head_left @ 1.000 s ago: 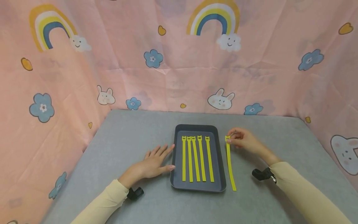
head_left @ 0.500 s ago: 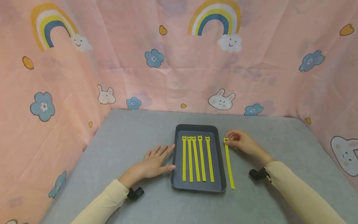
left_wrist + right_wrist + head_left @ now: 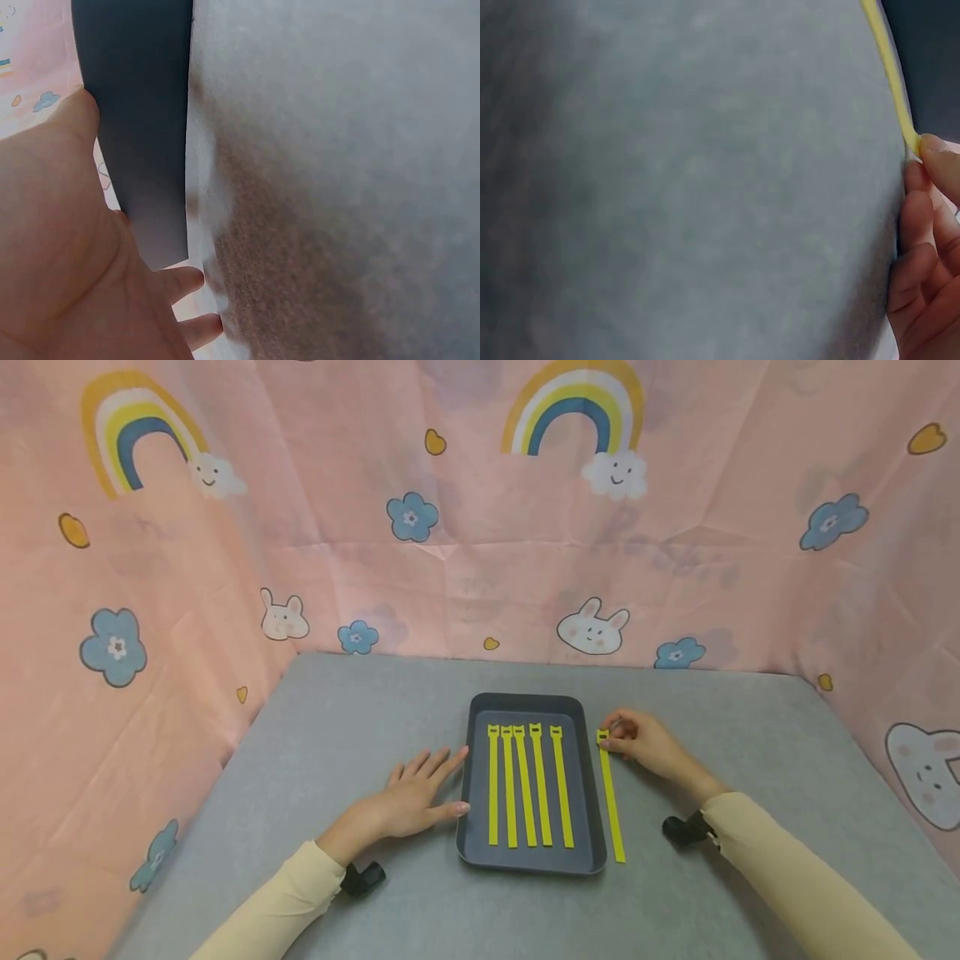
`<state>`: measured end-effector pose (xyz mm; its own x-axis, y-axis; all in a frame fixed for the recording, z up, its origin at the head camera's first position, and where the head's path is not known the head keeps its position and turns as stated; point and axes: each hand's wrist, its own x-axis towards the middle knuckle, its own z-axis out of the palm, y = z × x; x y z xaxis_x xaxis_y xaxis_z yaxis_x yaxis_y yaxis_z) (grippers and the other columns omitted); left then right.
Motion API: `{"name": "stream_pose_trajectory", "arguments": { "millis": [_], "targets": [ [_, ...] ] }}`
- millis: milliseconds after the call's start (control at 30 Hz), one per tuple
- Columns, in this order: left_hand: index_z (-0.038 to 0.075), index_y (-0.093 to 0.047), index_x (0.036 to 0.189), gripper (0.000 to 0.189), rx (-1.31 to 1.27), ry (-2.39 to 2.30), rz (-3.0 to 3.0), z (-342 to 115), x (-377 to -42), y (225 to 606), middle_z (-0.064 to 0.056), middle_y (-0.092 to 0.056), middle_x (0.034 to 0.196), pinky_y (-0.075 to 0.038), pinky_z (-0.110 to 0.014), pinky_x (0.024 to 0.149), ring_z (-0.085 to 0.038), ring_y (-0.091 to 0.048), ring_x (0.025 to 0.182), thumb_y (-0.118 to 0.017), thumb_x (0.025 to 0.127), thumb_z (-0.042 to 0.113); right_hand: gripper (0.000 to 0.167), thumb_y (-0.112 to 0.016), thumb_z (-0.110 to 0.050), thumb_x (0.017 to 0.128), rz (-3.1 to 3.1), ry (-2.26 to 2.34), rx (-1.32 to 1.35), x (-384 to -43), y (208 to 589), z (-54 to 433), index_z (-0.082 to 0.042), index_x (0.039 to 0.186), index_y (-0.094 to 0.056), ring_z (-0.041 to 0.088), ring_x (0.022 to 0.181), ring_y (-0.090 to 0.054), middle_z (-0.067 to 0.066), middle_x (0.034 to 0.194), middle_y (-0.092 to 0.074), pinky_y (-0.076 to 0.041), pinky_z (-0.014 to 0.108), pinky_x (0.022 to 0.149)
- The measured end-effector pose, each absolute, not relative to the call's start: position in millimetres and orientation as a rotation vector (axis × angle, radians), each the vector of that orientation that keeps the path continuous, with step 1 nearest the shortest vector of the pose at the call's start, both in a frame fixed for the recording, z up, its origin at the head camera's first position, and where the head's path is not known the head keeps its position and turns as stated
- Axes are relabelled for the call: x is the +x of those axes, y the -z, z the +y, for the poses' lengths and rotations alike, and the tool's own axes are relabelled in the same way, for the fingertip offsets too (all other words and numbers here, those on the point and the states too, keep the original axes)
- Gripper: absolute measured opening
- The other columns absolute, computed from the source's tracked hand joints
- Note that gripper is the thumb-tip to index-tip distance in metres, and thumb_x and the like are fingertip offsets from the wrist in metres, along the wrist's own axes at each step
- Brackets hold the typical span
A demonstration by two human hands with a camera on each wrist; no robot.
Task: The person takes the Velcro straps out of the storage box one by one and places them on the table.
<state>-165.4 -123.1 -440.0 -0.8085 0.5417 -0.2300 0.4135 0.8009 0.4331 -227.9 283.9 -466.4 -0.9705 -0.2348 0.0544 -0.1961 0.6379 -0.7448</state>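
Note:
My right hand (image 3: 651,750) pinches the slotted head of a yellow cable strap (image 3: 612,802) between thumb and fingers, just right of the dark grey tray (image 3: 525,862). The strap's tail hangs toward me, near the tray's right wall. In the right wrist view, thumb and fingertip squeeze the strap (image 3: 891,71), while the other fingers curl below. Inside the tray lie several matching yellow straps (image 3: 540,785), side by side with their heads at the far end. With fingers spread, my left hand (image 3: 405,806) touches the tray's left wall (image 3: 142,112) with thumb and fingertip.
A grey cloth-like surface (image 3: 360,718) carries the tray. Behind it and at both sides hangs a pink printed curtain (image 3: 480,577). Each wrist wears a black camera mount, such as the right one (image 3: 684,831).
My right hand has shifted slightly left and nearer to me with the pinched strap, bringing it closer to the tray's right wall. The left hand and tray have stayed put.

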Motion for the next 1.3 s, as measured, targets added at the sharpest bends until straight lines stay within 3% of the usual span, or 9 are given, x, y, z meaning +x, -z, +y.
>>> {"name": "stream_pose_trajectory", "arguments": {
  "millis": [767, 1300],
  "targets": [
    [0.034, -0.006, 0.160, 0.081, 0.730, -0.529, 2.648, -123.4, -164.8, 440.3, -0.011, -0.013, 0.168, -0.011, -0.072, 0.116, -0.042, -0.009, 0.155, -0.047, 0.096, 0.063, 0.017, -0.074, -0.009, 0.087, 2.874, 1.147, -0.342, -226.6, 465.0, 277.1, -0.004, 0.101, -0.066, 0.012, 0.062, -0.050, 0.006, 0.079, -0.060, -0.044, 0.024, 0.056],
    [0.038, -0.002, 0.159, 0.083, 0.706, -0.512, 2.644, -123.5, -164.7, 441.0, -0.008, -0.011, 0.169, -0.009, -0.071, 0.117, -0.040, -0.006, 0.155, -0.047, 0.095, 0.066, 0.020, -0.069, -0.008, 0.090, 2.771, 1.168, -0.346, -233.0, 449.5, 280.6, -0.001, 0.109, -0.062, 0.015, 0.067, -0.056, 0.011, 0.085, -0.062, -0.051, 0.027, 0.058]
  ]
}}
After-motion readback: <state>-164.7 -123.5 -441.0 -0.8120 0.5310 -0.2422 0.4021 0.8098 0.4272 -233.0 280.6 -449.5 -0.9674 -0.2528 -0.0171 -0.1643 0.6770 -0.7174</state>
